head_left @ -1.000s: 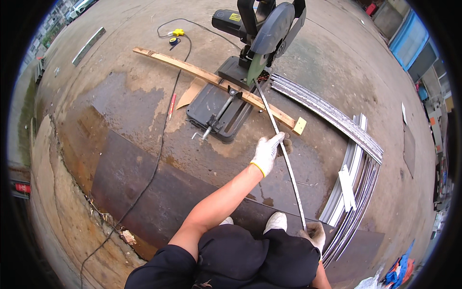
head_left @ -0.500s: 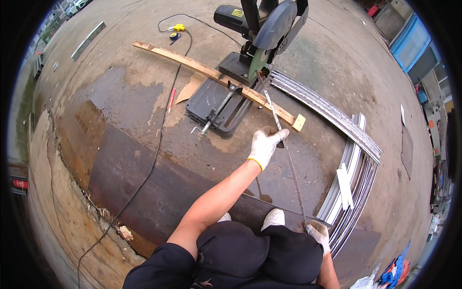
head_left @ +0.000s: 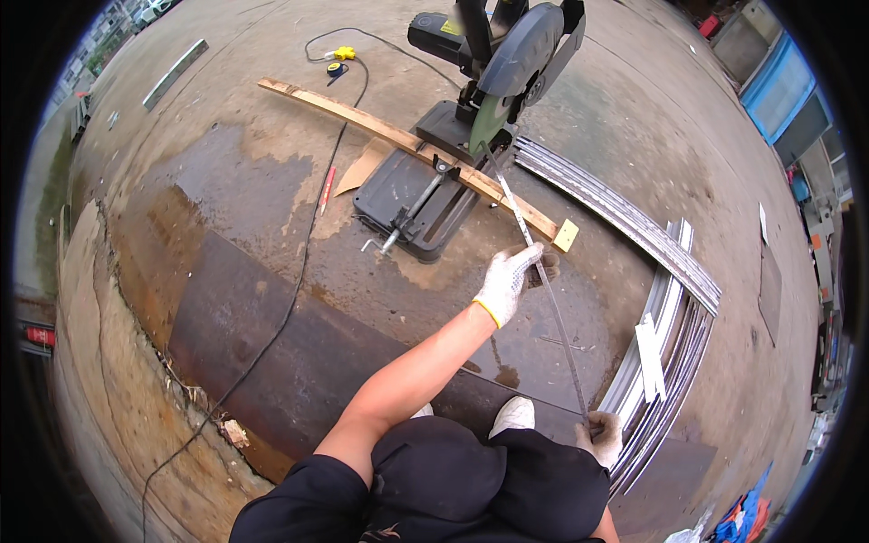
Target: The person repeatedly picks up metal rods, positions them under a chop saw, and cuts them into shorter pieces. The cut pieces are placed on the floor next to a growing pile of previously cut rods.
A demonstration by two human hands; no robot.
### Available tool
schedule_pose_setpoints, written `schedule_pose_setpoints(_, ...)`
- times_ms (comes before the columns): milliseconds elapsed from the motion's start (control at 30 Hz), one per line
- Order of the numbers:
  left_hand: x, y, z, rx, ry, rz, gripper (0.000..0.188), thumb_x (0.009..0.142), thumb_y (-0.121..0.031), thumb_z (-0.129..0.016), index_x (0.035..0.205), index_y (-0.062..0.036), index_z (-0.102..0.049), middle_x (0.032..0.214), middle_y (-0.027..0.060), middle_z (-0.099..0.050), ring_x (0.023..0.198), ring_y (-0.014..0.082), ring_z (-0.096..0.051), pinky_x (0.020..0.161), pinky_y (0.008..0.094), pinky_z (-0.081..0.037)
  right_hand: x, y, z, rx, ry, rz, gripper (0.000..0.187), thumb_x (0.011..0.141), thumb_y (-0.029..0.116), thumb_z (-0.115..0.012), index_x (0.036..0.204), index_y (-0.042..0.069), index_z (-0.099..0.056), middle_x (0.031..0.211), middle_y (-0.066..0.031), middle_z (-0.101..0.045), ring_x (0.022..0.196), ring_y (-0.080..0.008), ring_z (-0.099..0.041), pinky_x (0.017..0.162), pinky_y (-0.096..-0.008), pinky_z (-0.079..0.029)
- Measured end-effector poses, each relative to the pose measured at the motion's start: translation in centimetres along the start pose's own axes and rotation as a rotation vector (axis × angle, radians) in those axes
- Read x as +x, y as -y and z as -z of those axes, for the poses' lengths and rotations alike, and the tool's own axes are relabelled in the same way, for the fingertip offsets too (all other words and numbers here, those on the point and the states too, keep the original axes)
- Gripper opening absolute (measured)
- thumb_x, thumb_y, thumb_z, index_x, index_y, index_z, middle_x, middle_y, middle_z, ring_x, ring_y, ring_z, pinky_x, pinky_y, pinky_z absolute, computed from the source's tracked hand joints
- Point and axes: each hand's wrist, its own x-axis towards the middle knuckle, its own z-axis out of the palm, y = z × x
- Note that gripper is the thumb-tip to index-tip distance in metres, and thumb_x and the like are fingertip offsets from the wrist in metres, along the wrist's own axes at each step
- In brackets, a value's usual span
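Note:
A long thin metal strip [head_left: 559,321] slants from the saw down to my right side. My left hand [head_left: 511,284], in a white knit glove with a yellow cuff, is closed around its middle. At its near end, by my knee, my right hand [head_left: 601,438] pinches it, in a soiled white glove. The strip's far end lies beside the green cutting disc [head_left: 490,119] of a chop saw [head_left: 519,56], past a wooden batten [head_left: 362,119]. The batten lies across the saw's black base [head_left: 391,195] with its clamp screw [head_left: 412,213].
Silvery metal profiles [head_left: 625,204] lie right of the saw, with more stacked lengths [head_left: 665,380] beside my right hand. A black cable [head_left: 303,271] crosses the ground on the left. A red pencil-like stick [head_left: 327,188] and a tape measure [head_left: 336,70] lie left of the saw.
Small sparks at the disc's lower edge no longer show. My left hand has shifted slightly right and toward me, my right hand slightly right. Both still hold the strip.

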Motion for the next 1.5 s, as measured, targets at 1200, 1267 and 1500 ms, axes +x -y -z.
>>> schedule_pose_setpoints(1200, -11.1, 10.0, -7.9, 0.15, 0.542, 0.405, 0.058, 0.106, -0.043, -0.049, 0.141, 0.0045, -0.049, 0.128, 0.0223, -0.065, 0.112, 0.0309, -0.067, 0.099, 0.0401, -0.054, 6.0, 12.4, 8.6, 1.233, -0.044, 0.481, 0.038, 0.111, 0.029, -0.04, 0.082, 0.006, -0.048, 0.064, -0.0007, -0.038, 0.055, -0.0118, -0.039, 0.054, -0.0278, -0.043)
schedule_pose_setpoints(1267, -10.1, 8.1, -8.5, -0.226, 0.299, 0.5, 0.039, 0.106, -0.02, -0.052, 0.136, 0.0041, -0.052, 0.124, 0.0212, -0.066, 0.114, 0.0325, -0.066, 0.099, 0.042, -0.055, 5.1, 10.4, 5.7, 1.272, -0.183, 0.356, 0.037, 0.109, 0.033, -0.042, 0.091, 0.004, -0.056, 0.073, -0.0046, -0.046, 0.067, -0.0171, -0.047, 0.072, -0.0368, -0.049)
schedule_pose_setpoints(1500, -6.4, 3.5, -7.5, 0.028, 0.266, 0.171, 0.039, 0.104, -0.016, -0.053, 0.135, 0.0083, -0.047, 0.122, 0.0249, -0.065, 0.11, 0.0345, -0.067, 0.094, 0.0469, -0.059, 0.2, 1.7, 2.1, 1.306, -0.232, -0.034, 0.056, 0.106, 0.045, -0.041, 0.112, -0.002, -0.07, 0.108, -0.0206, -0.067, 0.09, -0.0286, -0.059, 0.083, -0.0423, -0.049)
